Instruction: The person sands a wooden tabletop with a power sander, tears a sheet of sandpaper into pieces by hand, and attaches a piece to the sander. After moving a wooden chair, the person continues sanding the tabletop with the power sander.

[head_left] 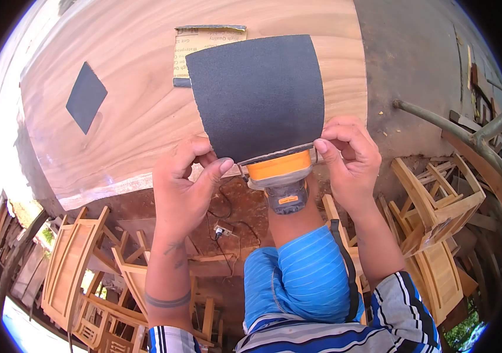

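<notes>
A large dark sheet of sandpaper is stretched between my two hands, grit side facing me. My left hand pinches its near left corner between thumb and fingers. At the near right corner my right hand grips the same edge, thumb on top. Directly below that edge an orange electric sander rests against my leg, its flat base turned toward the sheet and its dark end toward me. The sheet's near edge lies along the sander's base, where a thin metal wire clip shows by each hand.
A large wood panel spreads out in front. On it lie a diamond-shaped dark sandpaper piece and a yellow-backed sandpaper piece. Wooden chairs stand at both sides. A power cord runs to a socket below. Metal pipes project at right.
</notes>
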Motion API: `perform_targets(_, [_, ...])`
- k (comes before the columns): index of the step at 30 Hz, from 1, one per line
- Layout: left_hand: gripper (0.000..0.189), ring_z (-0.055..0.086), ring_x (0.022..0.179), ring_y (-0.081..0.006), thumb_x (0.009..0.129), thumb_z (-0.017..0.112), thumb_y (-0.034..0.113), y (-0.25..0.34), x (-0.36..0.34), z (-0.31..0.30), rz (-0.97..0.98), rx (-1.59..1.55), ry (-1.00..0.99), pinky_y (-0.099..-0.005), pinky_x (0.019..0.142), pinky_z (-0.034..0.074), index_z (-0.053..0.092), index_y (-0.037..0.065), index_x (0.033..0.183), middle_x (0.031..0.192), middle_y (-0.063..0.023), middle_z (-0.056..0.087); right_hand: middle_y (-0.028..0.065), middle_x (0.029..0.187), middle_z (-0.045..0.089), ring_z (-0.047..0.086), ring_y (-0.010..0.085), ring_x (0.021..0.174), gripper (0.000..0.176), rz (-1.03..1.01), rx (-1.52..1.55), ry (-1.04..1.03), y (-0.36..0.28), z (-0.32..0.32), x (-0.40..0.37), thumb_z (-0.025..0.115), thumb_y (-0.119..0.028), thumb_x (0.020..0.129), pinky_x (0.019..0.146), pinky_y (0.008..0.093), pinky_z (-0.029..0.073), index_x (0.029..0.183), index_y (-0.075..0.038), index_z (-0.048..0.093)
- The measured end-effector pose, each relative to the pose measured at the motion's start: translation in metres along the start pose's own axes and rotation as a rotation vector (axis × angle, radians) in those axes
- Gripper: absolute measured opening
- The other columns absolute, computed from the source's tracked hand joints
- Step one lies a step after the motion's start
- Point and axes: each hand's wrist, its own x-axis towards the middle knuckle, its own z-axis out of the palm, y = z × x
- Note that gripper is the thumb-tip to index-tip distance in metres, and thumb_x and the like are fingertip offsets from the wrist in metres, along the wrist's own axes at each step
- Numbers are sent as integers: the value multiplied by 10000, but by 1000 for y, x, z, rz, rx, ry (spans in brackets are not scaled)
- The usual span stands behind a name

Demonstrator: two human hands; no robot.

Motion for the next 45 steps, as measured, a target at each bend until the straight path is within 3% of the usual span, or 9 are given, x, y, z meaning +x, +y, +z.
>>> perform_targets(4, [184, 554, 620, -141, 721, 742, -54, -5, -3, 1, 200, 120, 38, -237, 582, 431, 584, -8, 802, 703, -60, 589, 95, 946, 598, 625, 144, 857, 109, 32, -11, 1, -3, 0, 0, 661, 62, 811, 750, 265, 555, 906, 31, 617])
perform_targets(7, [190, 560, 615, -168, 699, 742, -76, -11, -6, 3, 242, 116, 77, -243, 569, 430, 590, -8, 791, 704, -67, 590, 95, 950, 596, 615, 135, 843, 104, 26, -2, -10, -2, -1, -1, 658, 63, 813, 726, 252, 541, 904, 35, 613])
perform_targets(21, [167, 540, 589, -175, 702, 742, -66, -11, -2, 6, 276, 200, 58, -253, 546, 410, 609, 2, 778, 691, -74, 594, 86, 939, 603, 599, 130, 834, 102, 52, 51, -18, -2, -6, 4, 632, 77, 825, 724, 251, 524, 916, 36, 611])
perform_targets(25, [152, 552, 597, -180, 713, 730, -65, -10, -3, 7, 292, 199, 60, -256, 554, 421, 612, 2, 782, 703, -77, 612, 103, 893, 616, 609, 152, 770, 87, -41, -98, -47, -5, -9, 8, 640, 83, 806, 704, 261, 525, 874, 34, 615])
perform_targets(28, [144, 570, 613, -186, 722, 724, -60, -6, -4, 7, 193, 134, 68, -260, 568, 439, 608, -1, 784, 712, -80, 616, 113, 828, 614, 606, 184, 717, 98, -106, -193, -47, -8, -6, 10, 653, 88, 775, 654, 273, 507, 842, 29, 610])
perform_targets(36, [141, 582, 631, -217, 737, 702, -70, -11, -15, 11, 265, 260, 122, -266, 581, 452, 605, 11, 798, 751, -89, 618, 110, 741, 596, 584, 228, 659, 128, -229, -342, -107, -7, -10, 15, 670, 87, 737, 591, 295, 467, 822, 18, 603])
perform_targets(45, [150, 577, 629, -193, 742, 706, -71, -16, -19, 12, 236, 258, 121, -254, 580, 449, 594, 9, 801, 746, -86, 610, 99, 747, 612, 596, 202, 656, 117, -118, -266, -109, -3, -8, 14, 675, 74, 746, 589, 286, 474, 820, 8, 613])
